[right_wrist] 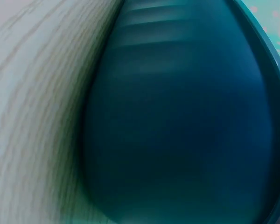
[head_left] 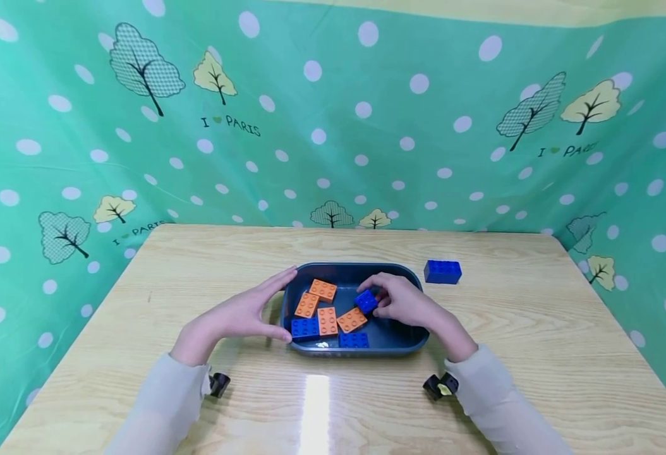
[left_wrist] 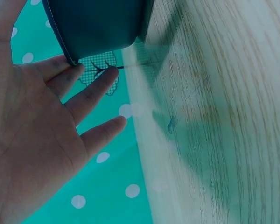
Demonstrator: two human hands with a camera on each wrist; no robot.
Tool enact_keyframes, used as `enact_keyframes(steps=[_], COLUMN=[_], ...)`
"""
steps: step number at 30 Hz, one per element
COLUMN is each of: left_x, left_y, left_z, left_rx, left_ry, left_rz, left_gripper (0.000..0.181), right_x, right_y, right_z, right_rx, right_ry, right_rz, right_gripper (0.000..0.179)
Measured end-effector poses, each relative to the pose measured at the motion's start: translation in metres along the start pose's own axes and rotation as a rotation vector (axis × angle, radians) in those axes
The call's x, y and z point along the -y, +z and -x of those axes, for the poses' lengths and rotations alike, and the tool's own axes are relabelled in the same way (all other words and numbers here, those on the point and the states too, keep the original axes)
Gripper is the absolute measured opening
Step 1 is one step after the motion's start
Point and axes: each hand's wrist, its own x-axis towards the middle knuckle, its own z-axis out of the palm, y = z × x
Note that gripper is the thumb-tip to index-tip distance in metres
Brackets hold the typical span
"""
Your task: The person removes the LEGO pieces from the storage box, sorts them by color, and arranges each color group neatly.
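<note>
A dark blue-grey tray with raised walls sits on the table. Orange toy bricks lie in its left and middle part, along with blue toy bricks near the front wall. My right hand reaches over the tray's right end and pinches a blue brick between thumb and fingers. At the tray's left end my left hand is spread, thumb by the near corner and fingers along the far one. The left wrist view shows loosely extended fingers, some against the tray's rim.
Another blue brick stands on the wooden table, just beyond the tray's right end. A green dotted cloth hangs behind the table and at both sides. In the right wrist view the tray's outer wall fills most of the picture.
</note>
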Motion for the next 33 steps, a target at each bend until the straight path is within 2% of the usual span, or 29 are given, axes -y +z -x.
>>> enact_keyframes(steps=[7,13,17,25,33], left_x=[0.0,0.0,0.0,0.0,-0.001], left_y=[0.0,0.0,0.0,-0.001,0.0], left_z=[0.0,-0.001,-0.001,-0.001,-0.001], left_rx=[-0.001,-0.001,0.001,-0.001,0.004], left_ry=[-0.007,-0.001,-0.012,-0.006,-0.014], left_rz=[-0.018,-0.012,-0.007,0.0,0.012], left_gripper=[0.118,0.119,0.119,0.119,0.12], right_x=[0.003,0.008,0.006,-0.004,-0.02], right_y=[0.0,-0.01,-0.022,-0.051,-0.085], right_z=[0.001,0.007,0.01,0.02,0.039], right_rx=[-0.051,-0.101,-0.142,-0.251,-0.35], right_ry=[0.023,0.068,0.064,0.032,0.088], right_rz=[-0.034,-0.056,-0.034,-0.082,-0.098], right_gripper=[0.032,0.035,0.037,0.037,0.04])
